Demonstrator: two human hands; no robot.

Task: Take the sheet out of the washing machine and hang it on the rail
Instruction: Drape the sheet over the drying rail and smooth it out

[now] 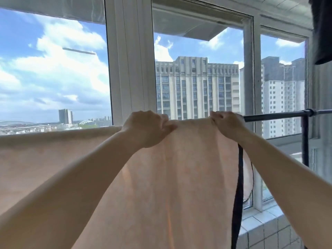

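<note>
- Currently the pale peach fabric sheet [179,177] is draped over the thin black metal rail [273,116]; it covers the rail from the left edge of view up to the right hand, with bare rail showing beyond that.
- Left hand [147,128] rests on the sheet's top fold, fingers curled over the far side, thumb pressed flat on the near face; it grips cloth at the rail line.
- Right hand [227,123] sits on the top fold near the sheet's right edge, fingers curled down on the cloth, gripping it.
- 2 hands apart, with a smooth span of sheet between them.
- Sheet hangs down the near side in broad soft folds, backlit.
- Black vertical post [305,141] joins the rail at a fitting on the right.
- Dark strap [239,186] hangs just beside the sheet's right edge.
- White-framed window [131,60] behind, with tall grey buildings [195,87] and cloudy blue sky outside.
- White tiled sill [265,223] at lower right.
- Dark garment [322,29] hangs at top right.
</note>
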